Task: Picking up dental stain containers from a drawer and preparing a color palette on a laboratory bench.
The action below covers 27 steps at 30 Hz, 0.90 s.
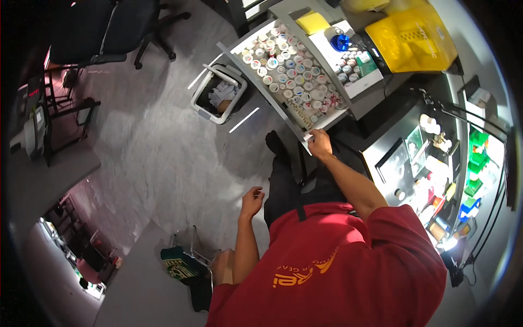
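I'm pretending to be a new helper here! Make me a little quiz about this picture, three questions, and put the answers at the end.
1. Which hand touches the front corner of the open drawer?
A) left hand
B) right hand
C) both

2. True or false: the bin on the floor has nothing in it.

3. Fill in the colour: the person's shirt is ____.

Key: 1. B. 2. False; crumpled pale stuff is inside. 3. Red.

There's 1 open drawer (253,37) w/ dozens of tubs (291,73) & 1 bin (208,116).
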{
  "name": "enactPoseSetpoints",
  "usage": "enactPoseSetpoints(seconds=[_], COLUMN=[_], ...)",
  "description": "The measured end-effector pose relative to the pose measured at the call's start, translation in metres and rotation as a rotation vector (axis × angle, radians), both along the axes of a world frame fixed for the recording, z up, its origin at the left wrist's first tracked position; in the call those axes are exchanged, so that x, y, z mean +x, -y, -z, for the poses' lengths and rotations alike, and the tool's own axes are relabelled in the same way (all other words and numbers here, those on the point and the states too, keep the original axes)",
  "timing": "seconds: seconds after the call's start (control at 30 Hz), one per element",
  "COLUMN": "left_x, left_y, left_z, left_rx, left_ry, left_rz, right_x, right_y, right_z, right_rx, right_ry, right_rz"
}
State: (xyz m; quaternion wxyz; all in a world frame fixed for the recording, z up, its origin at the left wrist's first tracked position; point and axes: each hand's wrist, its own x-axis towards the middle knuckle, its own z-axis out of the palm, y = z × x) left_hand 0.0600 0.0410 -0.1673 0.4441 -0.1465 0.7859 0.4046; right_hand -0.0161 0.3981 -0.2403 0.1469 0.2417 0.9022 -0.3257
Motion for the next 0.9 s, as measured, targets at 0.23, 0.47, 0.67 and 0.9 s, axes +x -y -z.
enactPoseSetpoints(seconds=[0.23, 0.47, 0.67, 0.9], left_x=[0.037, 0.065, 0.070, 0.014], left_y=[-0.027, -0.065, -0.109, -0.150], left_z=[0.066, 0.116, 0.141, 0.140], left_rx=[0.083, 0.035, -0.246, -0.389], left_ry=[0.131, 0.254, 0.542, 0.545], left_rz=[-0.220, -0.053, 0.214, 0.101], right_x=[-0.049, -0.150, -0.294, -0.395], right_y=[0.003, -0.004, 0.011, -0.023], right_z=[0.009, 0.025, 0.037, 0.070], right_rx=[-0.088, -0.128, 0.071, 0.235], right_ry=[-0.007, -0.163, -0.376, -0.434], right_rz=[0.040, 0.078, -0.074, -0.253])
